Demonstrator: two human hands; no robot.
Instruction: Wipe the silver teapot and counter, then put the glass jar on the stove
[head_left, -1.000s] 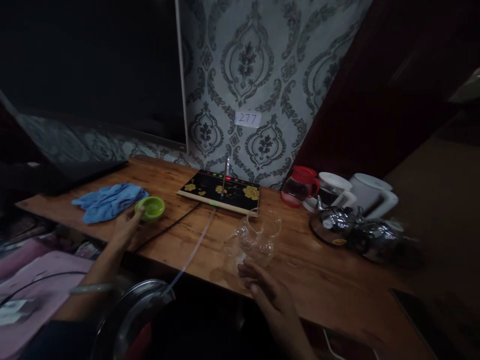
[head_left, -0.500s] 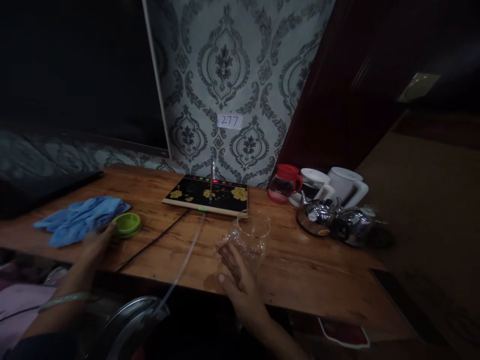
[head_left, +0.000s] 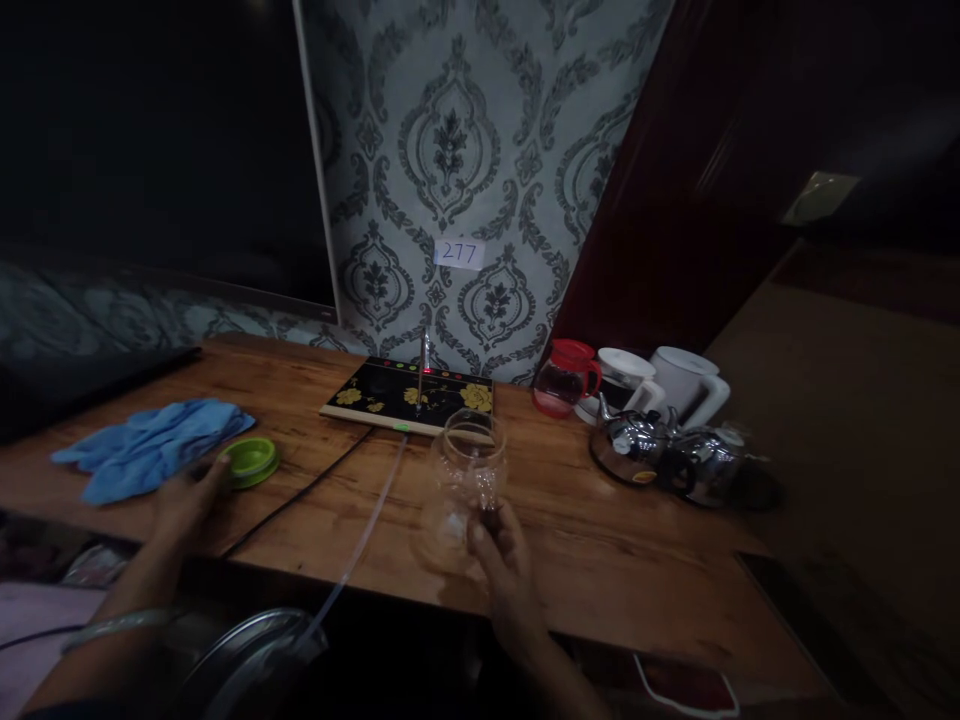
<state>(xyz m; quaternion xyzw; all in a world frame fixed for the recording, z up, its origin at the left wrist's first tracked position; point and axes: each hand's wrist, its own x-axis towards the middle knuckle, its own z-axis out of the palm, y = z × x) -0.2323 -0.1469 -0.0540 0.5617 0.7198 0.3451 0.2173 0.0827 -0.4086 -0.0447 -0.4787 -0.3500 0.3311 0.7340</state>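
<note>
A clear glass pitcher (head_left: 450, 490) is near the table's front edge, its round mouth facing up. My right hand (head_left: 510, 570) is closed around its handle, on the side nearest me. To the left, the fingers of my left hand (head_left: 187, 500) grip the near edge of a green round lid (head_left: 253, 460). Some of those fingers are hidden under or behind the lid. A crumpled blue cloth (head_left: 157, 445) lies just beyond my left hand.
Behind the pitcher sits a black tea stove panel (head_left: 386, 395) with gold flowers and an upright spout (head_left: 424, 375). At right are a red-lidded jug (head_left: 564, 385), white jugs (head_left: 686, 375) and metal kettles (head_left: 634, 445). A clear hose (head_left: 367, 530) crosses the table to a metal container (head_left: 255, 640) below.
My right hand has gone from open beside the pitcher to closed on its handle. The pitcher has turned and shifted left, its handle now towards me. My left hand stays at the lid.
</note>
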